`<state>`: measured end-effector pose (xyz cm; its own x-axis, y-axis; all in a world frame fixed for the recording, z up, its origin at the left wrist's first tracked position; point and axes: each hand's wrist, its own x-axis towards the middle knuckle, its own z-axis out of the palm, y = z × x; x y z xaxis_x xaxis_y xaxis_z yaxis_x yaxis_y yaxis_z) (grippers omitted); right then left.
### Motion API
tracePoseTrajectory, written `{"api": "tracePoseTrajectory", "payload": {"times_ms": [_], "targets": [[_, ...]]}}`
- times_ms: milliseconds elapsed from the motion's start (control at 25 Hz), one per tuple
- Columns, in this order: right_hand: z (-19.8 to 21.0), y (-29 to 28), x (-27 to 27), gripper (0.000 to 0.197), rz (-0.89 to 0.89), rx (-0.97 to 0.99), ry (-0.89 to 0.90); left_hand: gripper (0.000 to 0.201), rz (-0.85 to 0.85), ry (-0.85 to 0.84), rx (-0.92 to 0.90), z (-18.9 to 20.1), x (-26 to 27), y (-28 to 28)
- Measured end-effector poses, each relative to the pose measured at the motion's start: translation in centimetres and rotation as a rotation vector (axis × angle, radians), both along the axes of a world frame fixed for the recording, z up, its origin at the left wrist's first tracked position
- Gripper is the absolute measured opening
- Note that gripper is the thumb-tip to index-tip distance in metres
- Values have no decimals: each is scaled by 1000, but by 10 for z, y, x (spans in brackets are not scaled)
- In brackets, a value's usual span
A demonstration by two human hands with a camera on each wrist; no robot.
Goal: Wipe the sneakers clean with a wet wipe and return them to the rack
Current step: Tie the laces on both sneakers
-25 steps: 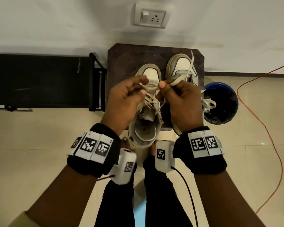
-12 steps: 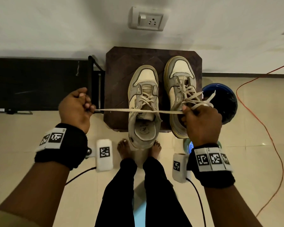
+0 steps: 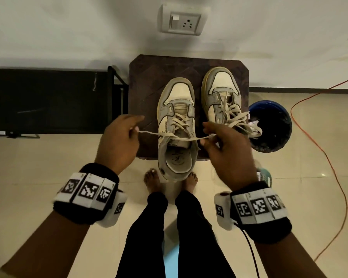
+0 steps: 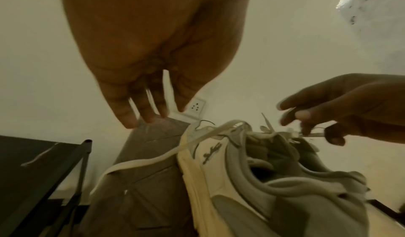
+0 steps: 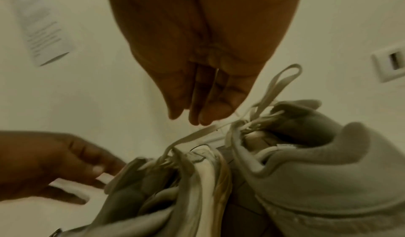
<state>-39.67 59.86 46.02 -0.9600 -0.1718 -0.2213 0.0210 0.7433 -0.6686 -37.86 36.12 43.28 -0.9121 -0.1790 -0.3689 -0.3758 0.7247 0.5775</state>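
Two worn cream-and-grey sneakers stand side by side on a dark brown stool (image 3: 145, 87), toes to the wall. The left sneaker (image 3: 177, 109) has its heel over the stool's front edge; the right sneaker (image 3: 221, 87) sits further back. My right hand (image 3: 206, 135) pinches the left sneaker's shoelace (image 3: 181, 138) between thumb and fingers, seen too in the left wrist view (image 4: 311, 130). My left hand (image 3: 137, 127) hovers left of that shoe with fingers straight. The lace's other end (image 4: 153, 159) droops slack below that hand, not in its fingertips.
A black shoe rack (image 3: 48, 101) stands left of the stool against the wall. A blue bin (image 3: 273, 129) sits right of the stool, with a teal pack (image 3: 266, 175) on the floor near it. An orange cable (image 3: 338, 177) curves across the tiles. My bare feet (image 3: 152, 181) are under the stool's front.
Half a second ago both hands pulled the lace taut and wide apart. Both have come back toward the left sneaker, the lace has gone slack, and the left hand has let go.
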Motion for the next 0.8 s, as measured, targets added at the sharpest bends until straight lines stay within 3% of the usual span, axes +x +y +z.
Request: {"api": "tracePoseTrajectory", "payload": {"times_ms": [80,200,280,440,640,720,800], "targets": [[-10,-12,-1,36,197,155,-107,41,-218,55,45,5,-1,18],[-12,-14,-8,24,203,302,-128,32,-442,-11,-132,6,-7,30],[-9,-12,-13,19,196,296,-99,26,-457,-29,-229,10,-13,29],[-8,-17,-22,18,166,184,6,23,-413,95,-255,15,-19,26],[-18,-13,-23,19,-5,288,-161,21,-454,32,-315,4,-17,19],[-22,-11,-23,19,-18,242,-187,22,-424,-29,-270,0,-19,19],[-23,-9,-22,21,-26,202,-135,18,-345,-72,-89,0,-16,20]]}}
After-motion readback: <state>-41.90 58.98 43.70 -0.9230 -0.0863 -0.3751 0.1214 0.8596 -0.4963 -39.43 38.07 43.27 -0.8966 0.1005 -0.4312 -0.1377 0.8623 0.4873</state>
